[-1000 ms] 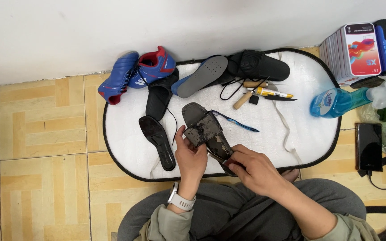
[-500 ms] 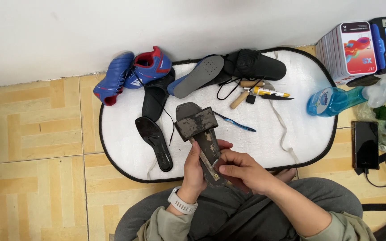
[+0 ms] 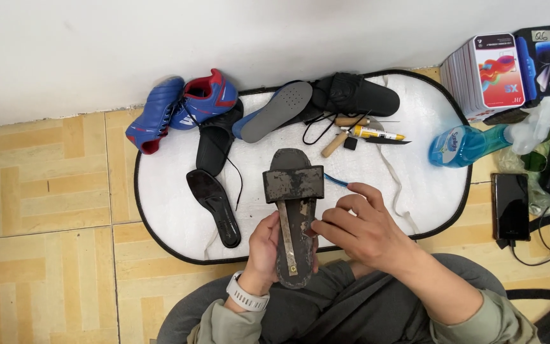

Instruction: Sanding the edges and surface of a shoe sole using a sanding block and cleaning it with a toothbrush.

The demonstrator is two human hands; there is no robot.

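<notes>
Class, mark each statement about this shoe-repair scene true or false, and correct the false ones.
1. The left hand holds a worn slide sandal. True.
2. The right hand rests on the spray bottle. False: it touches the sandal's side.
3. A loose black insole lies on the white mat. True.
4. The blue football boots sit at the mat's right end. False: they are at its left end.

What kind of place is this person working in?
Probably a small floor-level shoe repair spot. The left hand and right hand hold a worn sandal over a white mat on floor tiles, with blue football boots, loose insoles and hand tools spread around.
</notes>
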